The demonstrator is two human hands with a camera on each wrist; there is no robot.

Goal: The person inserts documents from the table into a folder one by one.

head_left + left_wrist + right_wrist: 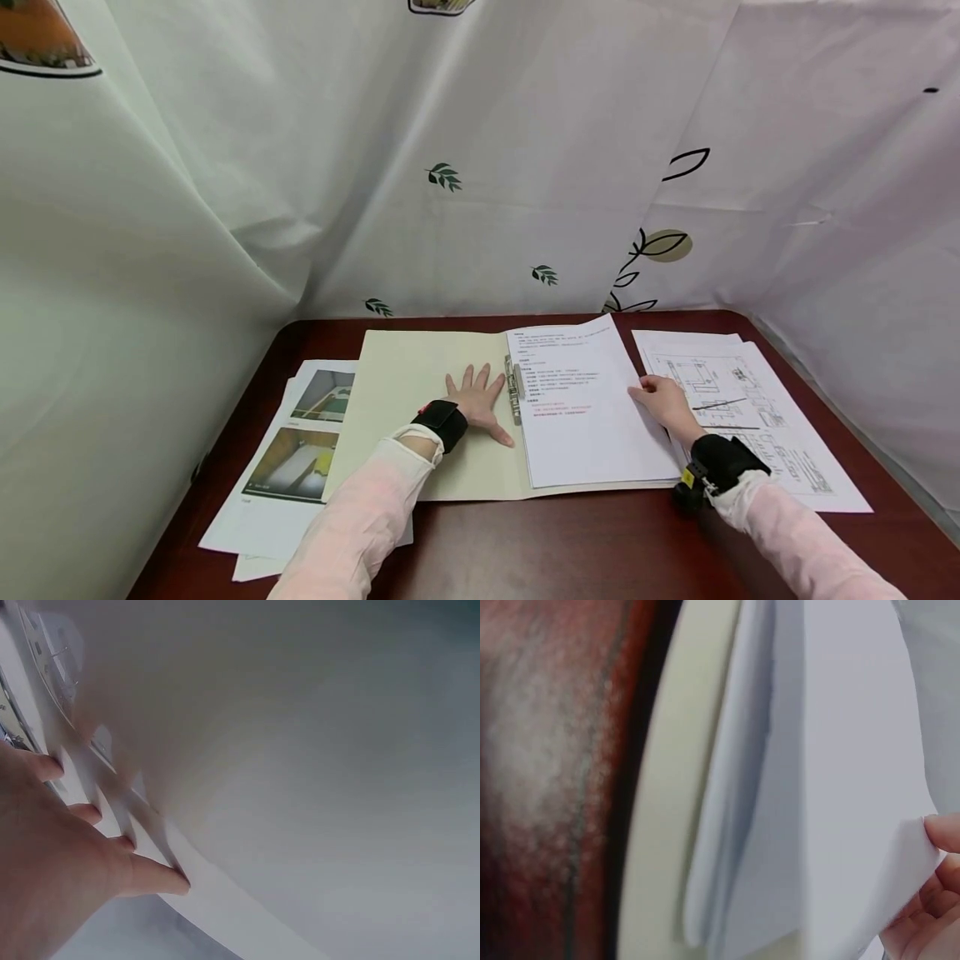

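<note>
A cream folder (405, 358) lies spread on the table, with a metal clip (513, 392) along its fold. My left hand (477, 403) rests flat on the folder's left cover, fingers spread, just left of the clip. On the right side a stack of printed sheets (585, 442) sits in the folder, the top one bearing black and red lines of text. With thumb and fingers, my right hand (666, 403) pinches the right edge of a sheet (862, 750). In the right wrist view that sheet is lifted and bowed away from the pages below.
Loose sheets with colour photos (300, 450) lie on the left, partly under the folder. To the right are sheets with line drawings (735, 408), partly below my right forearm. The dark red table (525, 550) meets a white patterned curtain (487, 208) behind.
</note>
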